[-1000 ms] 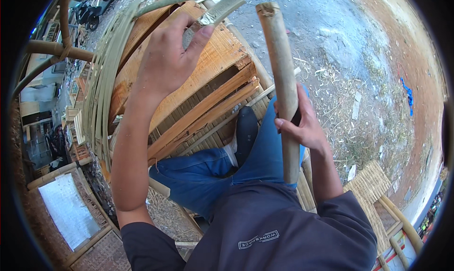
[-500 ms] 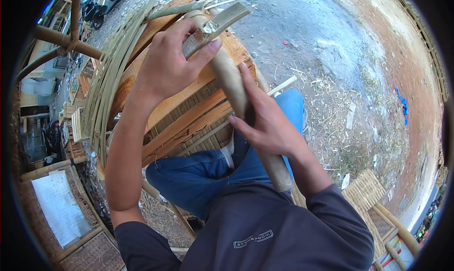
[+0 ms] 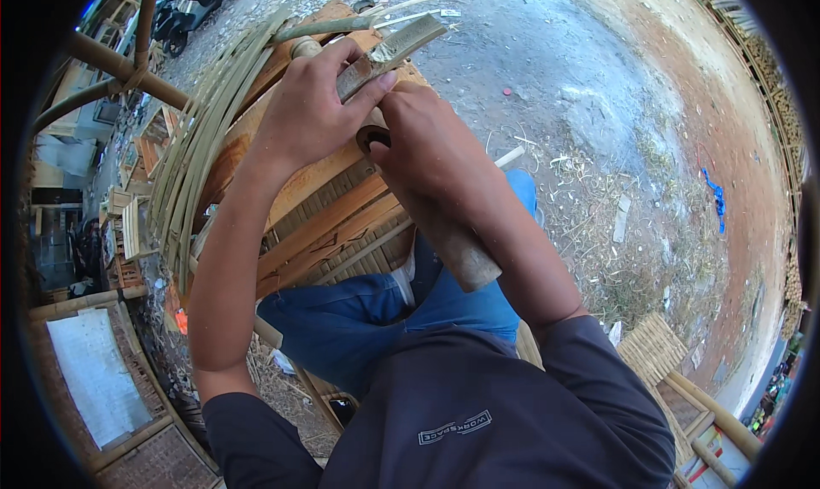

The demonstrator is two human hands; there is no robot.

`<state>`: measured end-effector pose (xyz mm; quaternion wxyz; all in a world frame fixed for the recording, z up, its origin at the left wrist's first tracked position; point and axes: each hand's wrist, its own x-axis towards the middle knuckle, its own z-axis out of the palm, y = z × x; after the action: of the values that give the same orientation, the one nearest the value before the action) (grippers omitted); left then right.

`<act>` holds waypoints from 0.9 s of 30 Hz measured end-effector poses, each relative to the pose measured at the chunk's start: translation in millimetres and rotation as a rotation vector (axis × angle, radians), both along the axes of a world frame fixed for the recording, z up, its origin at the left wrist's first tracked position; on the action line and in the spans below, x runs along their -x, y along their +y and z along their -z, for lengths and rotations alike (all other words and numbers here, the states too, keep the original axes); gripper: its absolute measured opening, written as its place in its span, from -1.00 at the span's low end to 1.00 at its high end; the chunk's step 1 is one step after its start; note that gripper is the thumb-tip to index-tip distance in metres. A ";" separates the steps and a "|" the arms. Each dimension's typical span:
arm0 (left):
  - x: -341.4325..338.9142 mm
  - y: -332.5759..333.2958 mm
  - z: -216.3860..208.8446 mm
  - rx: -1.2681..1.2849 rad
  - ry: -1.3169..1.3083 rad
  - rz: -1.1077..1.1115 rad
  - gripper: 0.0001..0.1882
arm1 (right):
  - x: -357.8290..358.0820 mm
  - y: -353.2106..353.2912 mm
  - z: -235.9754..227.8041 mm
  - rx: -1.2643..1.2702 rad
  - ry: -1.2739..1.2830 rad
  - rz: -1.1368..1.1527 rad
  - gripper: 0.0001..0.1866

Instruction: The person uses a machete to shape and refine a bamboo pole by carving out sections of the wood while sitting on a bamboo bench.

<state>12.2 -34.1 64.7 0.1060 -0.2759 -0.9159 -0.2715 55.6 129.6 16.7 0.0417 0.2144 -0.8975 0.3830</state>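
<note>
My left hand (image 3: 312, 105) is closed round a split bamboo piece (image 3: 410, 40), its pale inner face showing and its far end pointing up to the right. Close beside it, my right hand (image 3: 423, 139) is curled at the upper end of a thick bamboo tube (image 3: 465, 258). The tube's dark hollow mouth shows by my right thumb, and its lower end hangs over my thigh. Part of the right fingers is hidden behind the hand. Beneath both hands lies a wooden work surface (image 3: 320, 186) of planks and woven bamboo.
A bundle of thin bamboo strips (image 3: 201, 139) lies along the left side of the planks. Bamboo poles (image 3: 111, 62) cross at upper left. Shavings (image 3: 572, 164) and a blue scrap (image 3: 714, 200) are on the ground at right. A woven bamboo seat (image 3: 651, 348) stands at lower right.
My right hand has moved up and left to beside my left hand, its fingers now curled. The tube's lower end has moved up with it. My left hand keeps the split bamboo.
</note>
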 end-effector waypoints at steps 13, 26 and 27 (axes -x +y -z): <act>-2.9 -5.0 0.9 0.059 0.006 -0.005 -0.52 | 22.7 25.1 20.5 1.141 -0.329 -0.166 -0.69; -6.8 -2.5 -5.2 0.007 -0.040 0.052 -0.52 | 45.2 -0.4 28.3 0.594 0.583 0.170 -0.90; -6.5 0.5 -3.3 -0.037 -0.004 0.082 -0.53 | 44.7 0.5 28.7 0.592 0.580 0.170 -0.90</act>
<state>18.7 -33.5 68.0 0.0982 -0.3105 -0.8989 -0.2931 10.9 130.0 -12.0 0.3841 0.2171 -0.7143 0.5432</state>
